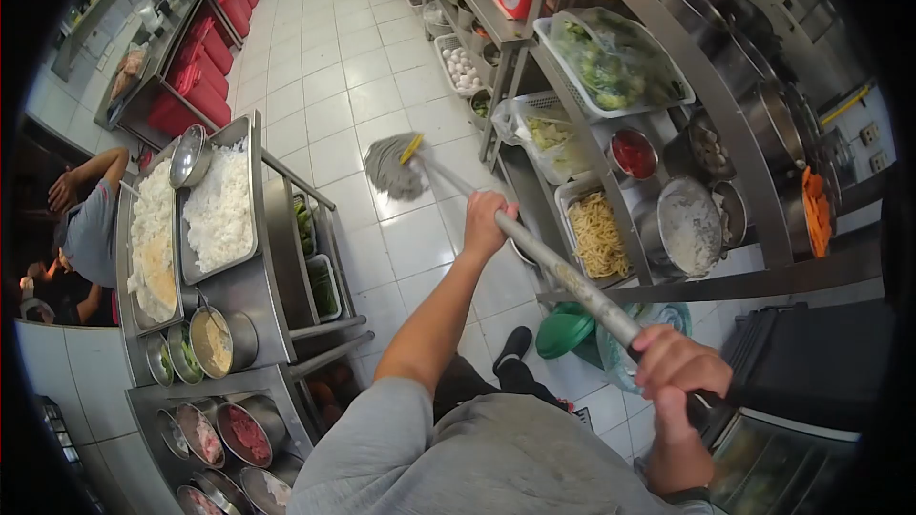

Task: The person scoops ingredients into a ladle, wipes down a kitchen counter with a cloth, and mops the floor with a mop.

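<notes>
A mop with a long grey handle (572, 281) runs slantwise across the head view. Its grey string head (396, 167), with a yellow clamp (411, 148), lies on the white tiled floor (410, 238) ahead of me. Partway down the handle, my left hand (489, 226) is closed round it. My right hand (679, 364) grips the upper end, close to my body on the right. The handle's very end is partly hidden by that hand.
On the left, a steel counter holds trays of white rice (218, 200) and several metal pots (224, 341). To the right, a shelf carries noodles (598, 236), bagged greens (611, 62) and pots. A green-lidded bin (565, 331) stands near my foot (515, 345). Another person (91, 219) is at far left.
</notes>
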`<state>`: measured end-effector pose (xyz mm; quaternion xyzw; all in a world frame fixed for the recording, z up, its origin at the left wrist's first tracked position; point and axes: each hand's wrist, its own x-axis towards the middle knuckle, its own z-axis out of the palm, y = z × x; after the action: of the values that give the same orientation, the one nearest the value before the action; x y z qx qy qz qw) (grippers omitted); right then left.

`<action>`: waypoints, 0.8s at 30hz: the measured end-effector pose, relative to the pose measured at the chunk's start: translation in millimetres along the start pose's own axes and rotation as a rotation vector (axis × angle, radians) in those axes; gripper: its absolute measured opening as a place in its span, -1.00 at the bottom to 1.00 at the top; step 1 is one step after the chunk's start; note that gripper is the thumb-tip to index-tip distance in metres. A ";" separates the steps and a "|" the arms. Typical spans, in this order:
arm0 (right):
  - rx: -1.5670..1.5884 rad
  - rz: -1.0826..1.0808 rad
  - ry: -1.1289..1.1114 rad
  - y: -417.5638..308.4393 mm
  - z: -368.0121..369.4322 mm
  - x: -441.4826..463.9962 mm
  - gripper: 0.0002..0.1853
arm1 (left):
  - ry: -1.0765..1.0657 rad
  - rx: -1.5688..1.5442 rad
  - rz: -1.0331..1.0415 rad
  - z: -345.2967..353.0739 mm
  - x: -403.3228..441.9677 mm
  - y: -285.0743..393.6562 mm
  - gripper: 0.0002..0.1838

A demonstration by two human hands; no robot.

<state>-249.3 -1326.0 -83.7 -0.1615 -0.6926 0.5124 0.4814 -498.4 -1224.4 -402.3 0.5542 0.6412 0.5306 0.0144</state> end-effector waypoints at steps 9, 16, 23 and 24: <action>-0.227 -0.144 0.183 -26.5 67.7 11.9 -0.78 | -0.399 -0.185 0.089 -4.8 27.0 15.8 -0.70; -0.149 -0.262 0.181 -72.3 55.5 17.9 -0.77 | -0.708 -0.183 0.132 -74.7 28.5 60.5 -0.81; -0.091 -0.139 0.335 -28.1 82.9 5.5 -0.70 | -0.760 -0.099 0.184 -98.7 36.0 -5.7 -0.70; -0.086 -0.126 0.324 -15.8 89.4 5.1 -0.72 | -0.730 -0.081 0.175 -101.3 36.8 -18.1 -0.70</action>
<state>-321.9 -1378.6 -68.5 -0.2187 -0.6359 0.4183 0.6106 -586.6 -1261.7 -349.7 0.7584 0.5225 0.3225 0.2185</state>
